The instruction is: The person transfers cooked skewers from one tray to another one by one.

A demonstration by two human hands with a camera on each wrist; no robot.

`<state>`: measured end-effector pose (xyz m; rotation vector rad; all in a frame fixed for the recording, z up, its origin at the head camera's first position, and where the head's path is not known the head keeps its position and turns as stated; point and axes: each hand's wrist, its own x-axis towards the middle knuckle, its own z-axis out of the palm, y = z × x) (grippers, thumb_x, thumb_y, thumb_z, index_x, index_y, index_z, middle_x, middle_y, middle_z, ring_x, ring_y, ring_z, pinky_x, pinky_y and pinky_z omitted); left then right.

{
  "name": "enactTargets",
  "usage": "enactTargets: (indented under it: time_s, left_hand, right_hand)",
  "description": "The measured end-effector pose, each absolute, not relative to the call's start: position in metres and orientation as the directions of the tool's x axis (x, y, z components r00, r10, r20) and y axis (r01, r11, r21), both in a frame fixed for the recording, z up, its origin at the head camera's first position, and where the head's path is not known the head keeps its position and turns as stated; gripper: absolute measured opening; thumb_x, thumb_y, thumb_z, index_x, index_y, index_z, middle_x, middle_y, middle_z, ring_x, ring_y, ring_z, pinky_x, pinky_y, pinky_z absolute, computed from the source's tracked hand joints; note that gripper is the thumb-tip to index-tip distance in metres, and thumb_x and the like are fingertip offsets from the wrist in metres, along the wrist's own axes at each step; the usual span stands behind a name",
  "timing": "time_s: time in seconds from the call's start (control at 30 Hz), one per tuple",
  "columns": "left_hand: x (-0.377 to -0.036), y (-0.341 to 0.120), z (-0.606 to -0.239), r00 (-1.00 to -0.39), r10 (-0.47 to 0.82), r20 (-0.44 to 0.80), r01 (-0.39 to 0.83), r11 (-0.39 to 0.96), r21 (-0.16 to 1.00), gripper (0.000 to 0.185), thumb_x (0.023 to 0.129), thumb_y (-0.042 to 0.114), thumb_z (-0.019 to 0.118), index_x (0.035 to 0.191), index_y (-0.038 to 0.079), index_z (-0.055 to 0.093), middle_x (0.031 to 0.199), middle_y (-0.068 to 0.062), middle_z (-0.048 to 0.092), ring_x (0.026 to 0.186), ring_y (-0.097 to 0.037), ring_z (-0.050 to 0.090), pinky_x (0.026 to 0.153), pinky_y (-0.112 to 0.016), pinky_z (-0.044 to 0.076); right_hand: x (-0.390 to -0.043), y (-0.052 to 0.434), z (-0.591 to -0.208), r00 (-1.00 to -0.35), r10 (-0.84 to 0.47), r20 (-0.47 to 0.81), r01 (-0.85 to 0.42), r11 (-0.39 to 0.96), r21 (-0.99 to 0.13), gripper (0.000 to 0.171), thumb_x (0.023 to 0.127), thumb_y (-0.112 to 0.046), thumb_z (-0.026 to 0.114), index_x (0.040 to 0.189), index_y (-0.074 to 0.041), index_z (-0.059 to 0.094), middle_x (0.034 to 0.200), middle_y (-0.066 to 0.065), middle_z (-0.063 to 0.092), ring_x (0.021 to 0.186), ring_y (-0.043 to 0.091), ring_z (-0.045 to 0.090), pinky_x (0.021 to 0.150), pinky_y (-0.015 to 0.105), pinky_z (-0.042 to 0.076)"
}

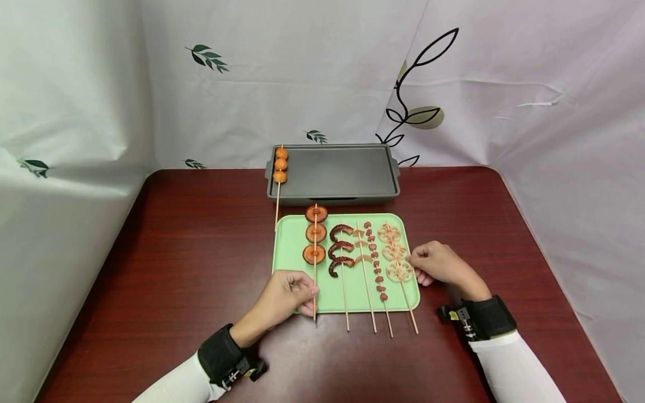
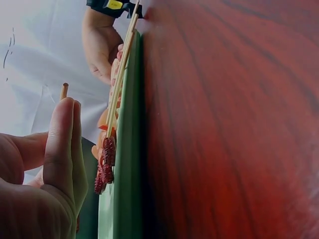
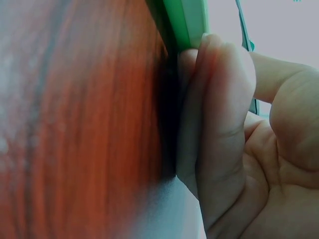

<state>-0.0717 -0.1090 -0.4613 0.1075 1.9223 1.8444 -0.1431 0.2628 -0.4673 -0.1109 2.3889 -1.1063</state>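
My left hand (image 1: pixel 287 294) pinches the lower stick of a skewer with three round brown mushroom-like slices (image 1: pixel 314 254). In the left wrist view the stick's end (image 2: pixel 64 90) pokes out past the fingertips. This skewer overlaps the left part of a light green tray (image 1: pixel 289 240). At the tray's right side, my right hand (image 1: pixel 438 263) grips the rim (image 3: pixel 187 22) between thumb and fingers. Beside that hand lies a skewer of lotus root slices (image 1: pixel 399 271). Left of it are skewers of small red pieces (image 1: pixel 378 279), thin curved pinkish slices (image 1: pixel 363 258) and dark red tentacles (image 1: pixel 341 246).
Behind the tray stands a dark grey rectangular grill pan (image 1: pixel 342 170). A skewer of three orange balls (image 1: pixel 280 164) lies along its left edge, its stick reaching over the front. The dark red wooden table (image 1: pixel 176 252) backs onto a pale leaf-patterned cloth (image 1: pixel 282 84).
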Motion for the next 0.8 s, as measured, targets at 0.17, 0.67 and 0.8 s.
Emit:
enactTargets:
  time_s: [0.17, 0.67, 0.8]
  left_hand:
    - [-0.067, -0.108, -0.465, -0.882, 0.366, -0.298, -0.288, 0.084, 0.954, 0.018, 0.096, -0.003, 0.068, 0.097, -0.020, 0.065, 0.068, -0.014, 0.071, 0.055, -0.013, 0.070, 0.060, -0.033, 0.065]
    - [-0.060, -0.104, -0.473, -0.871, 0.357, -0.337, -0.334, 0.072, 0.940, 0.015, 0.095, -0.002, 0.069, 0.096, -0.018, 0.067, 0.070, -0.015, 0.072, 0.058, -0.014, 0.072, 0.062, -0.033, 0.066]
    - [-0.061, -0.103, -0.473, -0.861, 0.368, -0.352, -0.346, 0.084, 0.935, 0.017, 0.096, 0.000, 0.070, 0.097, -0.017, 0.068, 0.070, -0.010, 0.071, 0.058, -0.014, 0.073, 0.062, -0.033, 0.066]
  right_hand:
    - [-0.143, 0.263, -0.467, -0.869, -0.274, -0.411, 0.135, 0.670, -0.730, 0.037, 0.103, -0.022, 0.062, 0.070, -0.006, 0.061, 0.064, 0.005, 0.064, 0.056, 0.016, 0.066, 0.053, 0.032, 0.062]
    - [-0.143, 0.264, -0.466, -0.872, -0.287, -0.396, 0.116, 0.665, -0.738, 0.036, 0.103, -0.020, 0.061, 0.070, -0.005, 0.061, 0.064, 0.005, 0.065, 0.057, 0.017, 0.067, 0.054, 0.033, 0.062]
    - [-0.143, 0.264, -0.467, -0.873, -0.281, -0.398, 0.122, 0.665, -0.737, 0.035, 0.103, -0.019, 0.060, 0.070, -0.005, 0.061, 0.064, 0.005, 0.065, 0.057, 0.017, 0.067, 0.054, 0.033, 0.062]
